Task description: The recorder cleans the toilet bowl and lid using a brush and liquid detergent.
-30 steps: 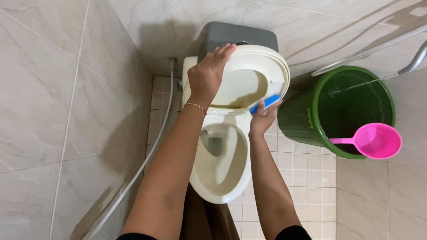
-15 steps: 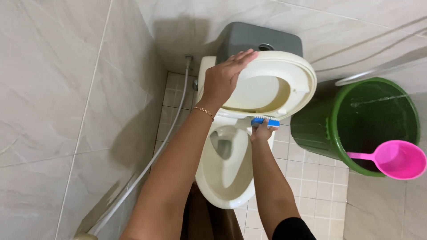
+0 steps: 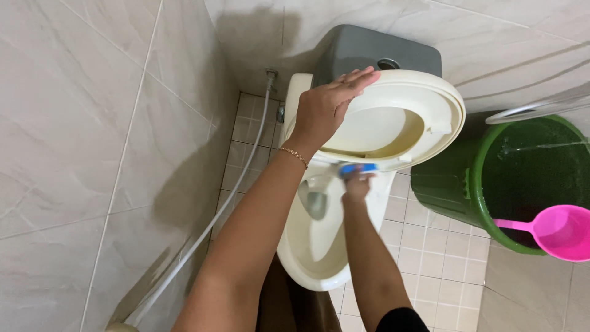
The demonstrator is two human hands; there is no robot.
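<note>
So the left hand point(image 3: 329, 110) is lying flat on the raised seat point(image 3: 424, 104), fingers spread and pressing on its top rim, propping it up at a tilt in front of the grey tank point(image 3: 369, 52). Nothing pinched there, just an open palm holding it back.

The right hand point(image 3: 355, 184) is sitting lower, right under the seat's bottom edge, at the back of the bowl point(image 3: 307, 252). It's closing around a blue brush point(image 3: 359, 168), and the brush's long axis is running roughly side to side, along the back rim of the bowl. It's a bit motion-blurred, so I can't say exactly how the fingers are wrapping it, but it looks like a curled grip on the handle.

Key thing: the brush is lying just below and to the right of the left hand, touching or nearly touching the seat's underside, so the right hand is the nearer one by far.

Off to the right, a green bucket point(image 3: 442, 190) is standing with a pink scoop point(image 3: 562, 230) resting in it. A hose point(image 3: 246, 178) is hanging along the left wall.
</note>
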